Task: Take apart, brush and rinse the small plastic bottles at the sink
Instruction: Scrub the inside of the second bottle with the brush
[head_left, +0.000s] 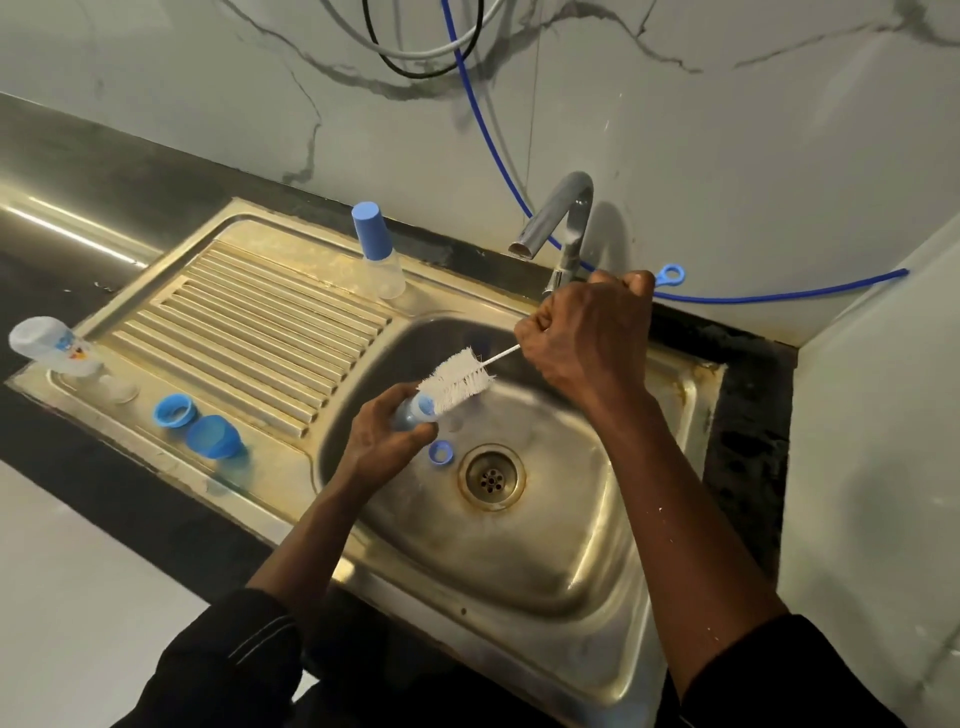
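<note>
L hand (382, 441) grips bottle (413, 413); R hand (587, 332) holds brush (457, 382).

Three bottles (377, 257) (48, 345) (409, 414), one brush (457, 382), two hands (382, 439) (587, 332)

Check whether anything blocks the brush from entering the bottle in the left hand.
Nothing visible does. The bottle brush, held by the right hand, meets the mouth of the small bottle in the left hand; the blue ring lies below in the sink.
</note>
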